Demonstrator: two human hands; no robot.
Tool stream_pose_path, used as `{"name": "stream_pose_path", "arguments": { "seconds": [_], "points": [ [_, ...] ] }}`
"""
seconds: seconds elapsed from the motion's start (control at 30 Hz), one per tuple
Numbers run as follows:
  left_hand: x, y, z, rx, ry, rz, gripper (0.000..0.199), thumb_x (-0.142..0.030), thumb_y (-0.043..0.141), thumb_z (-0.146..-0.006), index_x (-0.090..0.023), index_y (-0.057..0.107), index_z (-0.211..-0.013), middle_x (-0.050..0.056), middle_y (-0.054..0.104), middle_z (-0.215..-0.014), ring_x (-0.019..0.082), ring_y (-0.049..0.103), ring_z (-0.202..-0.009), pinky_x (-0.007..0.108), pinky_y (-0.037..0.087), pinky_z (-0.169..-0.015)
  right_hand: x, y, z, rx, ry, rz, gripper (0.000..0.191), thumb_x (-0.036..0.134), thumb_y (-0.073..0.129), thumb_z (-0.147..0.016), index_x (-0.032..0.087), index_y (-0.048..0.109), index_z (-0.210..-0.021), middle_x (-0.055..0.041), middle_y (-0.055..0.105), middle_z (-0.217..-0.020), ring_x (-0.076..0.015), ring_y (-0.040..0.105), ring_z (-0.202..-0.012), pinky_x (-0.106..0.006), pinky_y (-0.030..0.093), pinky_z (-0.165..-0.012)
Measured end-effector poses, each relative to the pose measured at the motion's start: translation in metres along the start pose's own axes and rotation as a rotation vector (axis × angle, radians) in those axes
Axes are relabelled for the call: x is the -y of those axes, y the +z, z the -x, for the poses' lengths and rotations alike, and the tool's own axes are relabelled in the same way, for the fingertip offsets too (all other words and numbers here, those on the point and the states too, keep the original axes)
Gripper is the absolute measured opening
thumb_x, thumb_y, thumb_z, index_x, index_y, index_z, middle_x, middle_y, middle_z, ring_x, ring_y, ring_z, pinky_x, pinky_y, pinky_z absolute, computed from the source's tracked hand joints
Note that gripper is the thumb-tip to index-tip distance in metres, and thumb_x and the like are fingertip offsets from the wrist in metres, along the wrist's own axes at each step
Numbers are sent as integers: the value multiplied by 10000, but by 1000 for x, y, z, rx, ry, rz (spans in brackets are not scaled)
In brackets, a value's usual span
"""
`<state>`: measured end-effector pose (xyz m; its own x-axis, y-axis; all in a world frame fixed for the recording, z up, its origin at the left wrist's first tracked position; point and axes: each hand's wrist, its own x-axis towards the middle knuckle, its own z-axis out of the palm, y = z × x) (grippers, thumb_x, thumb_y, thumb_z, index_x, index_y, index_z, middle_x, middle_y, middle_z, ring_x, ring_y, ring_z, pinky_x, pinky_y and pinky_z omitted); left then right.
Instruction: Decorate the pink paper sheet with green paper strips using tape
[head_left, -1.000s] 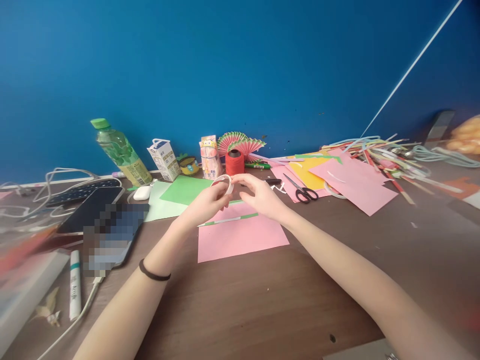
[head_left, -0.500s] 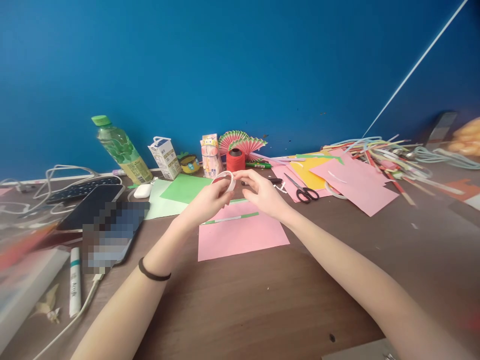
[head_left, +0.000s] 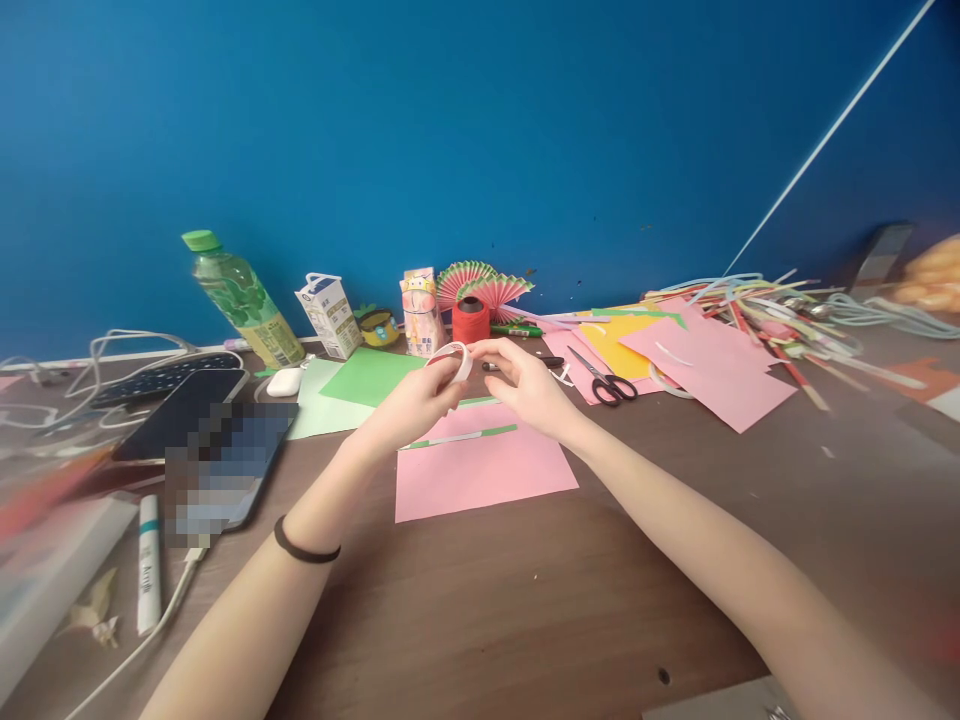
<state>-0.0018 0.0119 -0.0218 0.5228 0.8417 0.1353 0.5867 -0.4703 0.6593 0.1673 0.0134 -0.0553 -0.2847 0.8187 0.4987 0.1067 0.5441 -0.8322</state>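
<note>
My left hand (head_left: 418,402) grips a narrow white roll of tape (head_left: 457,370) above the pink paper, its fingers curled round the ring. From the right, the bent fingers of my right hand (head_left: 521,385) meet the roll's edge at their tips; the exact pinch is partly hidden. Under both hands lies a sheet of pink paper (head_left: 487,480), with a thin green and white strip (head_left: 472,437) across its upper part. Green paper (head_left: 375,377) lies beyond my left hand. Scissors (head_left: 604,380) with black handles rest to the right of my right hand.
At the back stand a bottle (head_left: 244,300), a small carton (head_left: 330,315), a red thread spool (head_left: 471,322) and folded paper fans (head_left: 491,290). Pink sheets (head_left: 712,365) and a heap of strips (head_left: 780,320) lie right. A phone (head_left: 232,470) and a marker (head_left: 149,565) lie left.
Almost nothing differs. Both hands stay at the roll of tape, which has shifted very slightly to the right.
</note>
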Motion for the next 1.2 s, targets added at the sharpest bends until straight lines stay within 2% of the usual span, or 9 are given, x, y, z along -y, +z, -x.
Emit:
{"name": "stream_pose_path", "arguments": {
  "seconds": [0.4, 0.53, 0.7, 0.8, 0.87, 0.93, 1.03, 1.2],
  "points": [
    [1, 2, 0, 8, 1, -27, 223, -333, 342, -849, -197, 519, -866, -12, 477, -654, 134, 474, -591, 268, 373, -567, 4, -1, 3, 3, 0, 6, 341, 28, 400, -679, 204, 514, -948, -45, 553, -1108, -153, 511, -1110, -347, 370, -1007],
    [4, 3, 0, 9, 3, -42, 190, -316, 347, -843, -198, 492, -811, -16, 472, -651, 127, 469, -585, 264, 370, -561, 3, -1, 4, 9, 16, 26, 240, 41, 415, -685, 212, 490, -834, -34, 557, -1100, -172, 501, -1122, -389, 368, -996],
    [6, 6, -1, 15, -17, -32, 170, -311, 356, -840, -205, 474, -778, -20, 481, -659, 125, 482, -594, 255, 373, -562, 1, 1, 4, -15, 54, 16, 195, 120, 457, -760, 219, 472, -926, -44, 560, -1095, -166, 521, -1082, -371, 398, -950],
    [6, 10, -1, 15, -11, -51, 187, -330, 364, -842, -202, 449, -735, -22, 476, -654, 120, 467, -578, 249, 363, -557, 1, 1, 3, -60, 31, 134, 82, 179, 493, -783, 209, 493, -859, -42, 546, -985, -169, 527, -1002, -361, 398, -922],
    [5, 12, -1, 23, 14, -85, 173, -342, 387, -835, -205, 480, -786, -17, 493, -675, 128, 477, -596, 250, 363, -566, 1, 1, 2, -92, 35, 207, 27, 207, 512, -783, 206, 485, -783, -30, 512, -919, -166, 524, -931, -354, 407, -879],
    [6, 14, -2, 18, 26, -135, 176, -344, 404, -829, -212, 510, -877, -4, 534, -721, 148, 508, -639, 257, 369, -582, 0, 0, 1, -103, 45, 262, 62, 226, 507, -792, 205, 477, -742, -20, 493, -875, -162, 515, -874, -341, 409, -834],
    [8, 16, -3, -33, -28, -240, 227, -354, 380, -845, -207, 501, -968, 32, 591, -793, 185, 549, -673, 272, 376, -577, 0, -2, 2, -67, 77, 304, 91, 249, 472, -816, 203, 471, -737, -11, 512, -832, -157, 509, -810, -325, 399, -775],
    [8, 20, -2, -145, -48, -426, 250, -363, 373, -863, -196, 409, -1045, 52, 622, -835, 197, 582, -653, 261, 364, -545, 1, -6, 1, -1, 242, 287, 133, 305, 471, -810, 197, 470, -732, 3, 541, -771, -155, 506, -743, -307, 393, -695]
  ]
}}
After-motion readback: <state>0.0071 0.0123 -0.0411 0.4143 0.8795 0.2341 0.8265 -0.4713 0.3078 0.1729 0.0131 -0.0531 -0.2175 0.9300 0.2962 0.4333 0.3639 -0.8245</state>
